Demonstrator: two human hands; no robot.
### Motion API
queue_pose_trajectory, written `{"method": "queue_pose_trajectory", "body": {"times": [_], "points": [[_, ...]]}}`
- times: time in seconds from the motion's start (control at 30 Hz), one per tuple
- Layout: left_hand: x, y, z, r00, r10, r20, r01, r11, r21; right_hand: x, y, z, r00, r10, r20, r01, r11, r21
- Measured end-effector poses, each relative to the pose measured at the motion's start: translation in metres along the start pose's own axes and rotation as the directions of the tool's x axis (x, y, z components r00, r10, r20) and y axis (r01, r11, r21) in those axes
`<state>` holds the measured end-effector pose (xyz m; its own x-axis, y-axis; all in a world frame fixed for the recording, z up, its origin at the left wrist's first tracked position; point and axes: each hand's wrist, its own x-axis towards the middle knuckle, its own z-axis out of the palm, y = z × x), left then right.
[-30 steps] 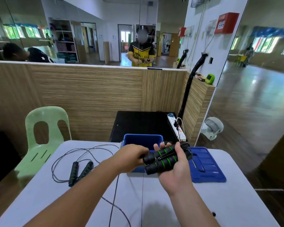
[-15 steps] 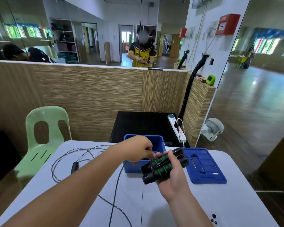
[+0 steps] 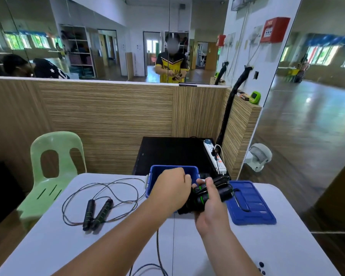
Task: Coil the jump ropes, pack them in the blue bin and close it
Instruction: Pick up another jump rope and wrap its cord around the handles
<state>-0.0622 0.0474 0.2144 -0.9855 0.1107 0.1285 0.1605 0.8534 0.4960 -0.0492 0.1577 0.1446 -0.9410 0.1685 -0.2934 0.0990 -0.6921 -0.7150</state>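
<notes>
Black-and-green jump rope handles (image 3: 202, 199), clamped in the right hand (image 3: 211, 208), hover just in front of the blue bin (image 3: 153, 176). The left hand (image 3: 170, 188), curled, has circled back against them, another wrap, I judge; what it pinches is hidden. A second jump rope (image 3: 98, 214) lies uncoiled left of the bin.
</notes>
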Motion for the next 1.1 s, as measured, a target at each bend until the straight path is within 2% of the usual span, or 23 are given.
{"method": "queue_pose_trajectory", "body": {"times": [0.13,0.27,0.33,0.4,0.5,0.6,0.7,0.77,0.83,0.97,1.1], "points": [[-0.019,0.007,0.017,0.978,-0.133,-0.162,0.082,0.954,-0.287,0.004,-0.002,0.006,0.998,-0.070,-0.007,0.070,0.994,0.083],[-0.031,0.014,0.033,0.937,-0.287,-0.201,0.100,0.768,-0.632,0.007,-0.011,0.018,0.993,-0.118,-0.022,0.121,0.977,0.178],[-0.034,0.018,0.036,0.924,-0.324,-0.205,0.074,0.675,-0.734,0.007,-0.015,0.023,0.988,-0.147,-0.038,0.151,0.976,0.160],[-0.036,0.019,0.039,0.916,-0.346,-0.204,0.063,0.625,-0.778,0.006,-0.018,0.027,0.982,-0.184,-0.043,0.188,0.976,0.113],[-0.036,0.018,0.044,0.907,-0.396,-0.141,0.106,0.540,-0.835,0.003,-0.021,0.035,0.961,-0.272,-0.040,0.274,0.961,0.045],[-0.039,0.019,0.048,0.883,-0.469,-0.011,0.201,0.400,-0.894,-0.001,-0.026,0.041,0.945,-0.323,-0.052,0.325,0.945,0.037],[-0.042,0.017,0.049,0.874,-0.472,0.113,0.257,0.255,-0.932,-0.004,-0.031,0.038,0.963,-0.268,-0.006,0.268,0.962,0.053],[-0.043,0.013,0.046,0.885,-0.434,0.170,0.280,0.204,-0.938,-0.005,-0.037,0.033,0.974,-0.219,0.051,0.212,0.971,0.113],[-0.041,0.010,0.043,0.910,-0.376,0.174,0.269,0.217,-0.938,-0.008,-0.041,0.031,0.978,-0.190,0.084,0.170,0.964,0.203],[-0.034,-0.001,0.037,0.983,-0.176,-0.057,0.031,0.462,-0.887,-0.018,-0.042,0.035,0.989,-0.104,0.104,0.060,0.931,0.361],[-0.028,-0.008,0.018,0.995,-0.011,-0.099,-0.074,0.587,-0.806,-0.022,-0.041,0.036,0.991,-0.071,0.112,0.027,0.934,0.355]]}}
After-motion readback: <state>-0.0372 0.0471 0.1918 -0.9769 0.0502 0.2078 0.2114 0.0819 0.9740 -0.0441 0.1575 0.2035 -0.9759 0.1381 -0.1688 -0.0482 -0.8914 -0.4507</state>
